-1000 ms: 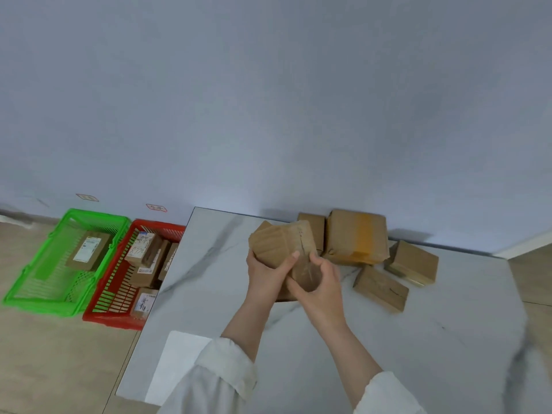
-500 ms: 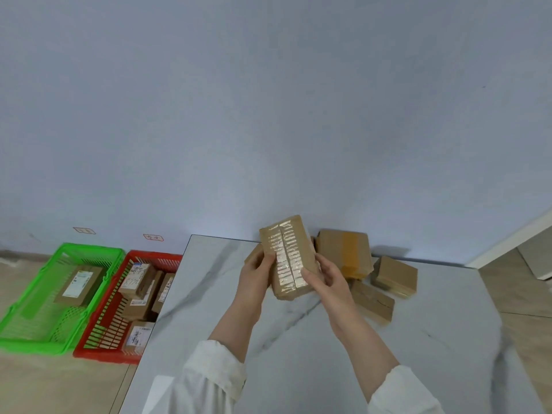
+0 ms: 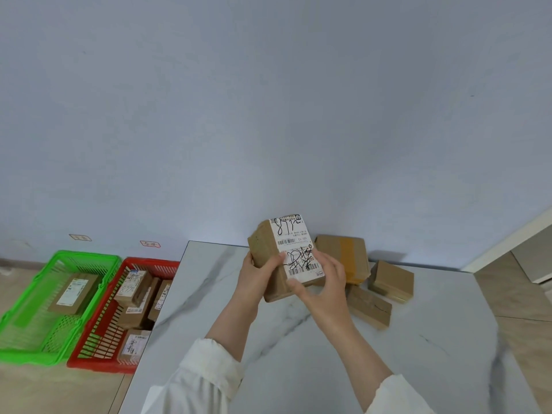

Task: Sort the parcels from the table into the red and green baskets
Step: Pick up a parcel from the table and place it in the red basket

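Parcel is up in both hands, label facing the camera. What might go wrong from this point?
1. The label on the held parcel is scrawled over in marker, and the left hand has its thumb over the label's edge; a misread could send it to the wrong basket.
2. The red basket, on the floor against the table, already holds several parcels; a dropped parcel might clip the table or bounce out.

Worn: loose white fabric left sleeve (image 3: pixel 209 377), creased. Matching white fabric right sleeve (image 3: pixel 400 397). Bare left hand (image 3: pixel 258 276), right hand (image 3: pixel 327 283).
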